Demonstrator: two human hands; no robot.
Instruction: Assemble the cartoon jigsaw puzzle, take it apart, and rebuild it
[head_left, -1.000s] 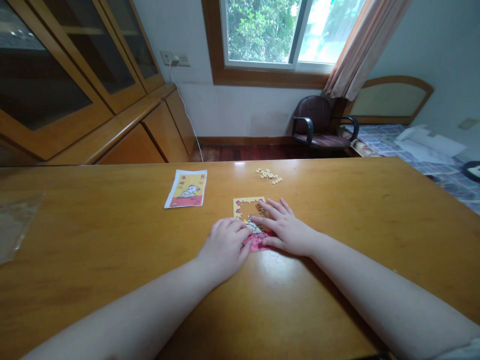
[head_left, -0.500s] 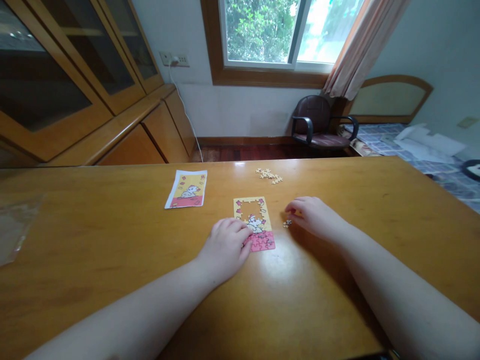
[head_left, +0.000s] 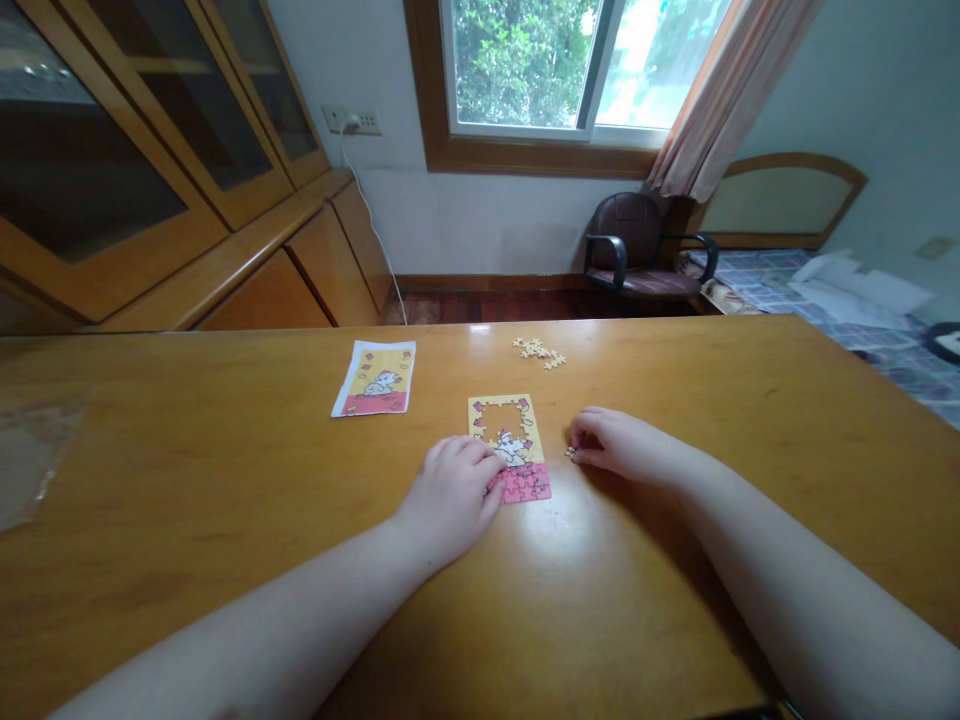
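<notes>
A partly assembled jigsaw puzzle (head_left: pixel 525 483) lies on the table, pink at the bottom and yellow above, with a white cartoon animal. Its upper middle is a gap where the tabletop shows. My left hand (head_left: pixel 457 490) lies over the puzzle's lower left edge, fingers stretched out and holding nothing, hiding that corner. To the right of the puzzle, my right hand (head_left: pixel 611 440) has its thumb and forefinger closed at a small puzzle piece (head_left: pixel 570 453) on the table. The fingers partly cover the piece.
Several loose puzzle pieces (head_left: pixel 536 349) lie beyond the puzzle, near the far table edge. A printed picture sheet (head_left: pixel 375 380) of the same design lies to the left. Clear plastic wrapping (head_left: pixel 34 450) is at the far left. A chair (head_left: pixel 634 245) stands behind the table.
My right hand has dropped slightly toward me, and its thumb and forefinger have closed at the small piece. My left hand and the puzzle stay in place.
</notes>
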